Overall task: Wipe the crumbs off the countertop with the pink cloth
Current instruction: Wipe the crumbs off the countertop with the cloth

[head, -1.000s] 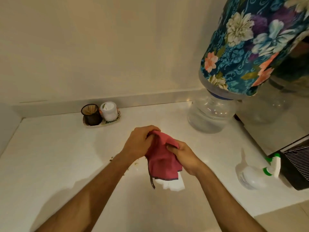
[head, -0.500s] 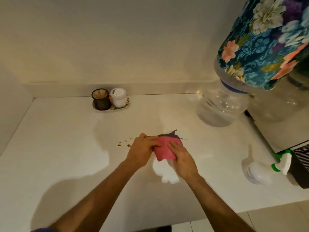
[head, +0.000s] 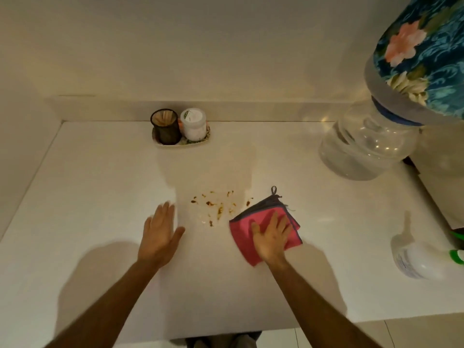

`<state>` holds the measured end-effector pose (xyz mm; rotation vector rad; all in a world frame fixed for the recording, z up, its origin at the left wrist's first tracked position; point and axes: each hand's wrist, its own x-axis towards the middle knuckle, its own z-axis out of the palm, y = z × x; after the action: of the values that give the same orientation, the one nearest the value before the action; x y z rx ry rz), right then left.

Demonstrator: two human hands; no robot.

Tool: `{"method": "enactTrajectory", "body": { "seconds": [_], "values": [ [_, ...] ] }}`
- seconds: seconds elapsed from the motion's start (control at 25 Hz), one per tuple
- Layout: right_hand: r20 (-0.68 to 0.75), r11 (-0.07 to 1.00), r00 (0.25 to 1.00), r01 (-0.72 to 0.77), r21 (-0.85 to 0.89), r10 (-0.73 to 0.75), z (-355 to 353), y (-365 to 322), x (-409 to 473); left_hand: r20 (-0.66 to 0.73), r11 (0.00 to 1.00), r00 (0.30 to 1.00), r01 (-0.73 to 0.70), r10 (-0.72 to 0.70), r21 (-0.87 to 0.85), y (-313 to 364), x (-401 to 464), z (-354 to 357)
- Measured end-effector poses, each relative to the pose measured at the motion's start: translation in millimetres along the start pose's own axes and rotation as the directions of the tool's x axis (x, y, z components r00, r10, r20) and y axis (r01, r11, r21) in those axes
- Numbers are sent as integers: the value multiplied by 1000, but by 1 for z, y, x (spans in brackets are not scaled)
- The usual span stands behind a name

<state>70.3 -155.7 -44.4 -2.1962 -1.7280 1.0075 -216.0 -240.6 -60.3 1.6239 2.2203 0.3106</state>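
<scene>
Pink cloth now lies folded flat on the bench, no longer bunched between both hands.

Half a second ago both hands gripped it; now the right hand presses it down with fingers spread, palm flat, not clenched, while the left hand has let go and rests open and empty on the bench. The crumbs sit between the hands, at about ten o'clock from the cloth and just beside its edge, untouched, so the wipe itself looks about to begin. At five o'clock from the cloth, well apart, lies a white spray bottle; its label print is too blurred to read, as is the white jar at twelve o'clock.
</scene>
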Motion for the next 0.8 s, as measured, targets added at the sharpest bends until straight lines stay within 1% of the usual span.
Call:
{"method": "enactTrajectory", "body": {
  "seconds": [0.08, 0.12, 0.16, 0.24, 0.36, 0.48, 0.52, 0.6, 0.68, 0.8],
  "values": [
    [24, 995, 997, -70, -77, 72, 15, -13, 16, 29, 998, 999, 45, -46, 47, -33, 7, 1],
    [12, 991, 997, -75, -114, 77, 22, -17, 24, 37, 996, 998, 46, -49, 79, -43, 10, 1],
    [-19, 984, 999, -42, -172, 39, 29, -18, 30, 37, 993, 999, 34, -38, 115, -49, 12, 2],
    [-85, 941, 990, 80, -328, -113, 37, -16, 43, 22, 985, 1000, 2, -6, 172, -52, 13, 4],
    [-71, 834, 950, 229, -501, -304, 40, -19, 72, 18, 985, 1000, 12, -15, 173, -52, 16, 8],
    [-44, 751, 896, 342, -564, -441, 50, -47, 91, 18, 981, 1000, 14, -18, 196, -56, 17, 10],
    [-15, 721, 873, 393, -571, -487, 57, -60, 91, 25, 981, 999, 15, -20, 195, -55, 17, 10],
    [106, 655, 818, 524, -544, -566, 76, -83, 79, 34, 982, 999, 12, -19, 186, -55, 17, 9],
    [214, 564, 741, 637, -526, -637, 97, -97, 57, 35, 984, 999, 15, -22, 178, -55, 19, 9],
    [333, 466, 650, 739, -486, -683, 113, -90, 23, 55, 983, 998, 13, -23, 184, -56, 19, 6]
  ]
}}
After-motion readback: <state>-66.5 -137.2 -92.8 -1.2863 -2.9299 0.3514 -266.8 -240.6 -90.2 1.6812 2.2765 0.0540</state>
